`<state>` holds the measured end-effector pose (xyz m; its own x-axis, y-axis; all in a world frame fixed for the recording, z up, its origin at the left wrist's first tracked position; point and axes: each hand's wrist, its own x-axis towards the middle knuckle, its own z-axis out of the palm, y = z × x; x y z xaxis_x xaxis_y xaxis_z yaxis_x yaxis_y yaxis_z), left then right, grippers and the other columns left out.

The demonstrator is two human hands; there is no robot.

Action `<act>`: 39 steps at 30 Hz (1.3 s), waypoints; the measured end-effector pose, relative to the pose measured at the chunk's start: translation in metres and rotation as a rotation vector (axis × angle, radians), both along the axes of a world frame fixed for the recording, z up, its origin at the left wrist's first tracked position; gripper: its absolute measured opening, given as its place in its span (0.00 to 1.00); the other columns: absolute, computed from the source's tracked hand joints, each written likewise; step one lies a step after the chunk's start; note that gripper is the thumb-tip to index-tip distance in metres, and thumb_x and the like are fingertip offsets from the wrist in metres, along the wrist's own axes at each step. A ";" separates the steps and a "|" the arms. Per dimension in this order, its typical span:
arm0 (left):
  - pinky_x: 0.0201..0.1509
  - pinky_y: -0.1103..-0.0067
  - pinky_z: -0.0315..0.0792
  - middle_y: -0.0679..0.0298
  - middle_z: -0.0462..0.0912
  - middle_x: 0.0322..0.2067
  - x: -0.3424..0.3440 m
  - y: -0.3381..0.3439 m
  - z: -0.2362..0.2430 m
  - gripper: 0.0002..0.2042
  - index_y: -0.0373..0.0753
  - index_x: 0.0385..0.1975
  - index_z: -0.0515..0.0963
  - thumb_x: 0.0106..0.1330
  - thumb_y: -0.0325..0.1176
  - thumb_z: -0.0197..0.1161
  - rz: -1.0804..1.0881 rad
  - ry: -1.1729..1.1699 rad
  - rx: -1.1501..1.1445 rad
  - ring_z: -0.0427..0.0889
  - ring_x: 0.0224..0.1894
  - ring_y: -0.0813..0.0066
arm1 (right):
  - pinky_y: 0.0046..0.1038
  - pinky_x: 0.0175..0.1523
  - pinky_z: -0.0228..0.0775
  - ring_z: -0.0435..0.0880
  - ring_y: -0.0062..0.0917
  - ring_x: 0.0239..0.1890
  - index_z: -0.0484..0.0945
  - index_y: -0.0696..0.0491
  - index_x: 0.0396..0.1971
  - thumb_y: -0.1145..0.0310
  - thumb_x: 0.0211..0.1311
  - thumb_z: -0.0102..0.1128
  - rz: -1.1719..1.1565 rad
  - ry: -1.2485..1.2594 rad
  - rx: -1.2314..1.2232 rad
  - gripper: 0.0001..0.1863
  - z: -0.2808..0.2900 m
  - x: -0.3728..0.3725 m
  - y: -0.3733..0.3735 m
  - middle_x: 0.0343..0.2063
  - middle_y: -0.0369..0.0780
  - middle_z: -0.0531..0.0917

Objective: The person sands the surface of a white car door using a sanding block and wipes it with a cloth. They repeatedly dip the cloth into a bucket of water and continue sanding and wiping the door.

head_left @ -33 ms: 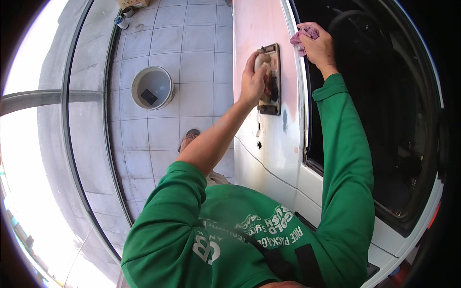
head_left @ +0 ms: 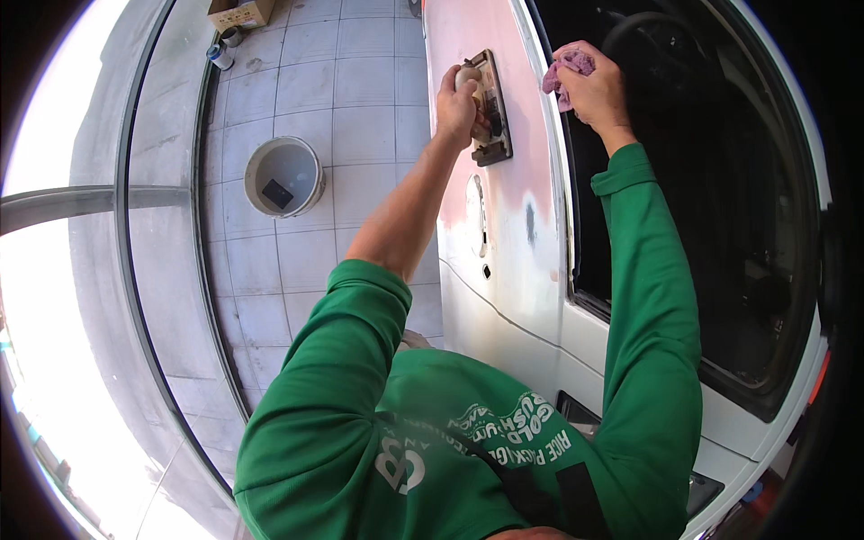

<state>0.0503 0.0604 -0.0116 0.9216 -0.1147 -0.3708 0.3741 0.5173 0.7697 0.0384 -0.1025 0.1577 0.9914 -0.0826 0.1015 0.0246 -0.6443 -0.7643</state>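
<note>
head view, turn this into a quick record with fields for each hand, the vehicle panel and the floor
left hand: left hand gripping a long hand block over the panel
right hand: right hand holding a bunched pink cloth at the window edge
vehicle panel: white panel with a pinkish patch and a small grey spot
floor: grey tiles; bucket with a dark rectangular piece inside; cardboard box farther off
</note>
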 end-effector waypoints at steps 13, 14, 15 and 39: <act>0.17 0.80 0.69 0.66 0.76 0.24 -0.148 -0.061 -0.051 0.24 0.46 0.74 0.62 0.81 0.40 0.51 -0.168 -0.129 0.038 0.68 0.15 0.83 | 0.36 0.38 0.79 0.86 0.41 0.34 0.82 0.54 0.32 0.79 0.43 0.72 0.328 0.206 -0.462 0.13 0.081 -0.244 -0.026 0.34 0.44 0.83; 0.17 0.81 0.71 0.62 0.81 0.30 -0.095 -0.055 -0.057 0.23 0.45 0.74 0.63 0.81 0.38 0.51 -0.151 -0.131 0.057 0.70 0.16 0.82 | 0.36 0.38 0.79 0.86 0.40 0.34 0.82 0.54 0.32 0.80 0.39 0.72 0.361 0.206 -0.462 0.15 0.096 -0.265 -0.028 0.34 0.44 0.83; 0.17 0.80 0.71 0.64 0.77 0.25 -0.048 -0.048 -0.057 0.23 0.45 0.74 0.62 0.81 0.38 0.50 -0.116 -0.125 0.055 0.70 0.15 0.81 | 0.37 0.38 0.79 0.86 0.40 0.34 0.82 0.54 0.32 0.79 0.37 0.72 0.344 0.230 -0.488 0.16 0.113 -0.285 -0.029 0.34 0.44 0.82; 0.18 0.82 0.74 0.61 0.80 0.42 -0.202 -0.071 -0.021 0.28 0.44 0.76 0.59 0.77 0.25 0.50 -0.056 -0.264 0.142 0.74 0.19 0.84 | 0.42 0.43 0.76 0.85 0.42 0.38 0.79 0.47 0.41 0.79 0.29 0.75 0.123 -0.148 -0.885 0.30 0.191 -0.455 -0.095 0.39 0.46 0.82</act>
